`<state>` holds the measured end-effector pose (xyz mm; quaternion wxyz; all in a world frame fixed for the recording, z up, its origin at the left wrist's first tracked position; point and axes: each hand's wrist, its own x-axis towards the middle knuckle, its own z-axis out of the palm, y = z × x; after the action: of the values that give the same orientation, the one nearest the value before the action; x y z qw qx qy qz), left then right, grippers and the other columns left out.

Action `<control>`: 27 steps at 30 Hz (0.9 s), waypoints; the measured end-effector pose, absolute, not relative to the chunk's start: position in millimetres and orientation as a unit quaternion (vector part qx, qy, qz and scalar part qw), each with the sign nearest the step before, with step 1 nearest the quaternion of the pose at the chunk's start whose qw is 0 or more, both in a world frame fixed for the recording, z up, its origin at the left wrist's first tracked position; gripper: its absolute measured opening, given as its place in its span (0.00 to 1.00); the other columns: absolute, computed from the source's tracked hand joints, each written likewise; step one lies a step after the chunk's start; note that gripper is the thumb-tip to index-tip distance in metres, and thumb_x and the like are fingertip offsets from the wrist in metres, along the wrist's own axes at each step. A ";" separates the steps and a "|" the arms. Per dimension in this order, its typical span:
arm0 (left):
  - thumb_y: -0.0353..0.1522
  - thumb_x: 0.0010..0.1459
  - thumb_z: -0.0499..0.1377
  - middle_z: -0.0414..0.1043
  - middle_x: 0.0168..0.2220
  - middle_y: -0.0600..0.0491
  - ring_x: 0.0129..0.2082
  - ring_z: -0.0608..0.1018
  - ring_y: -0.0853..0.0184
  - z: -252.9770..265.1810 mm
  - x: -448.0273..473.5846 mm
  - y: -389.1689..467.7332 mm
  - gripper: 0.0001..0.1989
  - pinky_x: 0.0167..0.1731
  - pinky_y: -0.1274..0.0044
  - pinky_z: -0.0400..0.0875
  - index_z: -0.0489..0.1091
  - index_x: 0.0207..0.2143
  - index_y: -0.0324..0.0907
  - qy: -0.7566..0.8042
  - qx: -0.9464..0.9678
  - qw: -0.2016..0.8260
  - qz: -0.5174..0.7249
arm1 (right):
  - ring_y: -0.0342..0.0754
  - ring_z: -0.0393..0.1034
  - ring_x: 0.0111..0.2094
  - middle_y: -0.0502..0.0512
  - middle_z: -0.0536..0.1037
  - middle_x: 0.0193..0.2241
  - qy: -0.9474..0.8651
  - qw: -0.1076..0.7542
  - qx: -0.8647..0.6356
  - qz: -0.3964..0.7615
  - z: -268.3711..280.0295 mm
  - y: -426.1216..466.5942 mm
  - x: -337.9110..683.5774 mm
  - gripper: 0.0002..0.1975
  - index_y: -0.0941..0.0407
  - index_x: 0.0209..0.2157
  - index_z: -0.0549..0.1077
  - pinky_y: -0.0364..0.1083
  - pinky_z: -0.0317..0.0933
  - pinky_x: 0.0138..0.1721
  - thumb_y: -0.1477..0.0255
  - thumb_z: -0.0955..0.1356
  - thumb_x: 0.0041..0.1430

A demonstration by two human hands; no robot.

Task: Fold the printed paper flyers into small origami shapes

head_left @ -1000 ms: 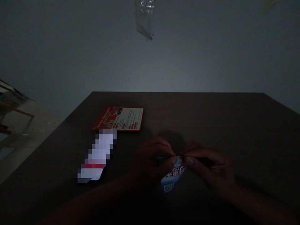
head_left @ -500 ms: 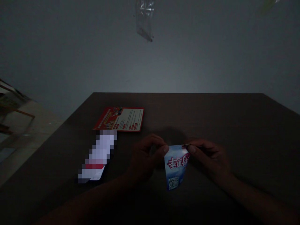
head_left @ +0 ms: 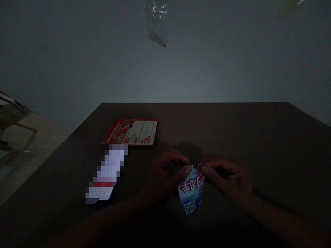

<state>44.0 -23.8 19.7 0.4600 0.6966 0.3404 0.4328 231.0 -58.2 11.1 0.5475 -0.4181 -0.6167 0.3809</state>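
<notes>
A blue printed leaflet with pink and white lettering and a QR code hangs between my two hands above the dark table. My left hand pinches its upper left edge between thumb and fingers. At the upper right edge, my right hand grips the same paper, thumb against fingertips. The paper bends along its top, and its lower end hangs free. Shadow hides part of the fingers of both hands.
A lit phone with a blurred-out screen lies left of my hands. Behind it, a red and white printed card rests on the dark table. A clear plastic bag hangs on the wall.
My hands have come closer together along the leaflet's top edge, which now bends more. The leaflet has turned slightly and its lower end sits a little lower.
</notes>
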 end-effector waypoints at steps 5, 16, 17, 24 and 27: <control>0.27 0.55 0.59 0.71 0.30 0.54 0.29 0.74 0.71 23.8 47.0 -24.3 0.03 0.30 0.79 0.67 0.73 0.30 0.40 0.318 0.719 0.440 0.434 | 0.46 0.72 0.29 0.51 0.77 0.26 -0.655 0.533 -0.402 0.354 12.6 -59.1 227.2 0.06 0.53 0.32 0.76 0.45 0.66 0.28 0.78 0.69 0.54; 0.27 0.54 0.60 0.71 0.30 0.53 0.30 0.74 0.70 24.9 48.5 -26.2 0.02 0.31 0.79 0.67 0.72 0.30 0.39 0.297 0.711 0.452 0.449 | 0.46 0.71 0.28 0.50 0.76 0.26 -0.688 0.531 -0.370 0.328 11.6 -60.4 227.8 0.13 0.51 0.34 0.76 0.47 0.65 0.29 0.83 0.69 0.52; 0.26 0.54 0.60 0.71 0.30 0.52 0.30 0.74 0.70 25.1 48.8 -26.1 0.02 0.31 0.79 0.68 0.73 0.30 0.38 0.293 0.712 0.453 0.450 | 0.46 0.71 0.28 0.50 0.76 0.26 -0.689 0.530 -0.370 0.328 11.7 -60.5 227.3 0.12 0.51 0.34 0.76 0.47 0.65 0.29 0.83 0.69 0.52; 0.27 0.54 0.61 0.72 0.29 0.53 0.29 0.74 0.70 26.5 47.9 -27.3 0.02 0.30 0.79 0.68 0.73 0.29 0.39 0.315 0.692 0.458 0.461 | 0.46 0.72 0.30 0.50 0.76 0.27 -0.684 0.511 -0.377 0.358 13.6 -59.6 226.7 0.11 0.51 0.35 0.76 0.46 0.66 0.28 0.81 0.68 0.54; 0.27 0.54 0.60 0.71 0.28 0.53 0.29 0.74 0.70 25.9 47.4 -27.9 0.02 0.30 0.79 0.68 0.73 0.29 0.39 0.313 0.687 0.464 0.464 | 0.46 0.72 0.29 0.51 0.76 0.26 -0.688 0.510 -0.381 0.349 14.5 -59.0 226.8 0.09 0.52 0.33 0.76 0.46 0.65 0.29 0.81 0.69 0.54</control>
<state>47.4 -27.9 25.9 0.4638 0.6867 0.3133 0.4639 226.8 -59.0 14.5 0.5100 -0.3808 -0.6879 0.3489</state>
